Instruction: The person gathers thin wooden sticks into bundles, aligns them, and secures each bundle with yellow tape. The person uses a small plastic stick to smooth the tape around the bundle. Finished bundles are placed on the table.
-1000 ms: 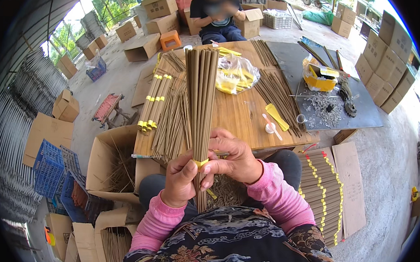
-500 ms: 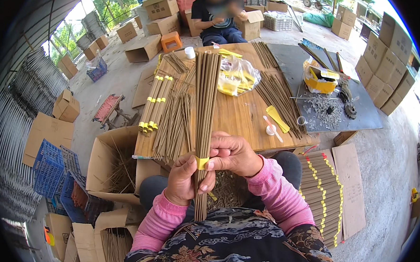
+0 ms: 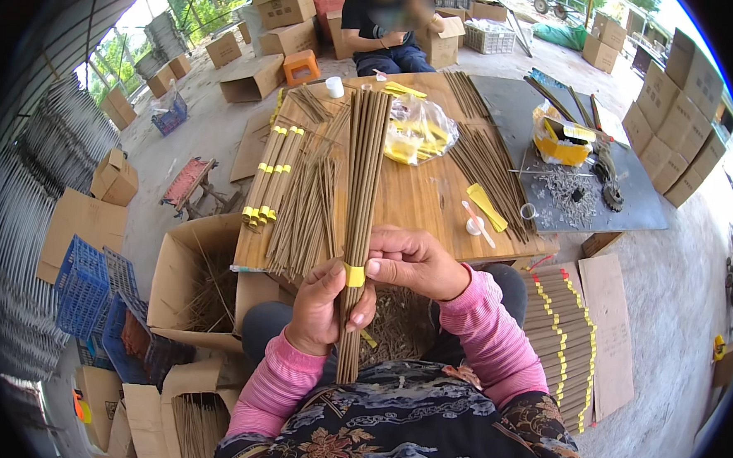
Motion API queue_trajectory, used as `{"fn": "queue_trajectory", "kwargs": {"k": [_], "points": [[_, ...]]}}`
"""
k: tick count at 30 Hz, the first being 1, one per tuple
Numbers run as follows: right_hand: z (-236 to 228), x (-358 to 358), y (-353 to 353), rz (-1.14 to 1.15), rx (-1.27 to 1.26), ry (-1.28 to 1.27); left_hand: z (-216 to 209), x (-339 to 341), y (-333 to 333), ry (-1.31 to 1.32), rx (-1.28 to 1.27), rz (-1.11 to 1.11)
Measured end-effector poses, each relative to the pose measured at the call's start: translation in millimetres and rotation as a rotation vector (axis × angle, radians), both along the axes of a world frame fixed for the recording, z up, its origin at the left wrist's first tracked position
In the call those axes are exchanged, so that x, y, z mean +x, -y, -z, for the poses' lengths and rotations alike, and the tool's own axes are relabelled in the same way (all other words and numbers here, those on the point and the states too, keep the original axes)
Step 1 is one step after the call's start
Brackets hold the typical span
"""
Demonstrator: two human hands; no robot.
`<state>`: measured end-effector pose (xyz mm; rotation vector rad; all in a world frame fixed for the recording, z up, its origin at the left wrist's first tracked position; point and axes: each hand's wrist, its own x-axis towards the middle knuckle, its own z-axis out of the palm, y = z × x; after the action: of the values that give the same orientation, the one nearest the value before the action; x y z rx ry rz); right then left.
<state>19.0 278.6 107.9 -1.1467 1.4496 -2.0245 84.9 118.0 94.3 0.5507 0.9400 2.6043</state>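
Observation:
Upright in front of me stands a bundle of thin brown incense sticks (image 3: 364,171), a yellow paper band (image 3: 354,276) around its lower part. My left hand (image 3: 325,306) is closed about the bundle at the band, thumb in front and fingertips showing on the far side. At the band's right edge, my right hand (image 3: 414,263) has its fingers curled and its thumb against the bundle; part of its grip is hidden. Loose incense sticks (image 3: 302,217) lie on the wooden table (image 3: 421,207) behind, beside finished yellow-banded bundles (image 3: 271,174).
A plastic bag of yellow strips (image 3: 420,131), loose yellow strips (image 3: 486,207) and a small white pot (image 3: 473,226) with a spatula lie on the table. Banded bundles (image 3: 563,347) rest on cardboard at right. An open carton (image 3: 183,279) stands at left. Another person (image 3: 385,35) sits opposite.
My right hand has shifted slightly right, its thumb sliding off the front of the yellow band to its edge. The left hand keeps its hold on the bundle.

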Motion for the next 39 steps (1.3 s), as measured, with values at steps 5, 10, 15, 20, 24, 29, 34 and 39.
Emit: {"fn": "queue_trajectory", "kwargs": {"k": [5,10,15,20,24,29,34,39], "points": [[-9.6,6.4,-1.8,-0.137,0.056,0.153,-3.8,2.0,-0.9,-0.017,-0.101,-0.105],[4.1,-11.5,-6.5,-0.197,0.034,-0.005,-5.8,-0.8,-1.3,0.005,-0.050,-0.030],[-11.3,-5.9,5.8,0.002,-0.010,-0.055,-7.4,-5.9,-4.8,-0.015,-0.060,-0.124],[-25.6,-0.3,-0.1,-0.016,0.079,0.186,-12.1,-13.1,-8.7,0.033,-0.133,-0.247],[-12.4,-7.8,-0.9,0.161,0.148,0.017,-17.4,-25.8,13.8,-0.213,-0.489,-0.621],[-11.8,4.6,13.8,0.283,0.236,-0.276,-71.4,-25.9,7.5,-0.466,-0.487,-0.723],[7.7,1.7,19.1,0.214,0.273,-0.336,-72.6,-27.7,8.5,-0.219,-0.278,-0.590],[13.1,5.6,30.1,0.252,0.148,-0.407,-61.6,-31.7,4.2,-0.181,-0.248,-0.712]]}}
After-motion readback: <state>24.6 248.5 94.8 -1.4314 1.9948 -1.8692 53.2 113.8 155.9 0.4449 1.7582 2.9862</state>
